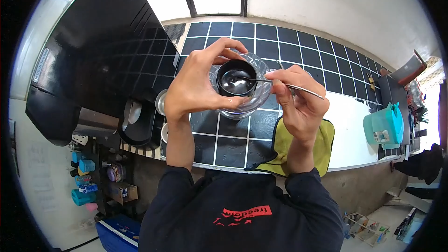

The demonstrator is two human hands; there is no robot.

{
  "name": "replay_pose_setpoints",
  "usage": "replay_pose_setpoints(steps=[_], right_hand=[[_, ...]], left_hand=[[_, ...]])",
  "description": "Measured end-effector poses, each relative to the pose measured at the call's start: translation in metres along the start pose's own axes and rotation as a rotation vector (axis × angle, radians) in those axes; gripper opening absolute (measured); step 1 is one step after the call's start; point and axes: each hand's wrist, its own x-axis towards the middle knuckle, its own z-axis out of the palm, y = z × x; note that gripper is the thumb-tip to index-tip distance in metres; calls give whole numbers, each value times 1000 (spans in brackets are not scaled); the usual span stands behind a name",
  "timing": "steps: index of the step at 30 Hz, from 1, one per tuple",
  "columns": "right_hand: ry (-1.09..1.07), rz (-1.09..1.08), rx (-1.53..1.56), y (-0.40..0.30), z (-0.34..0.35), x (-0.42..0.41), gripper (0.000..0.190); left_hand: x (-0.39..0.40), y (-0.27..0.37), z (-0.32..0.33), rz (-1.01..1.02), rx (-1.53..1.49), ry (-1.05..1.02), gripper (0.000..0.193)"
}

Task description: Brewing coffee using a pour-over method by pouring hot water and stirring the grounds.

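My left hand (196, 80) curls around a small black cup (236, 63), thumb at its near side and fingers at its far side. The cup is tipped so that I look into its glossy dark inside; whether liquid is in it I cannot tell. Beneath the cup is a clear glass bowl (263, 92) with a swirled pattern, partly hidden by the cup and both hands. Pinched in my right hand (297, 98) is a thin metal spoon (303, 90), whose far end reaches into the cup. A second metal utensil (280, 64) shows just behind my right fingers.
Below my right forearm a yellow-green cloth (323, 140) hangs over the edge of the black-tiled counter (231, 147). A black appliance (105, 59) stands at the left, with white cups (161, 102) beside it. To the right are a white board (346, 129) and a turquoise pitcher (383, 126).
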Motion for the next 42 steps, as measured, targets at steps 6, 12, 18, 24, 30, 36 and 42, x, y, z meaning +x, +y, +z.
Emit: replay_pose_setpoints(steps=[6,12,18,24,30,36,42], right_hand=[[23,-56,-109,-6,2,-4,21],[76,34,-71,-5,5,-7,16],[137,82,-63,-2,9,-11,10],[155,71,-21,2,10,-11,11],[15,24,-69,-8,6,-5,12],[9,3,-146,-10,10,-5,12],[29,118,-8,-7,9,-6,9]], left_hand=[[3,0,2,72,35,47,76],[1,0,1,48,31,16,80],[-1,0,-1,25,13,-5,81],[2,-4,2,45,-19,2,81],[1,0,0,24,-20,18,80],[1,-3,2,20,-26,4,80],[1,-3,2,30,-12,11,82]])
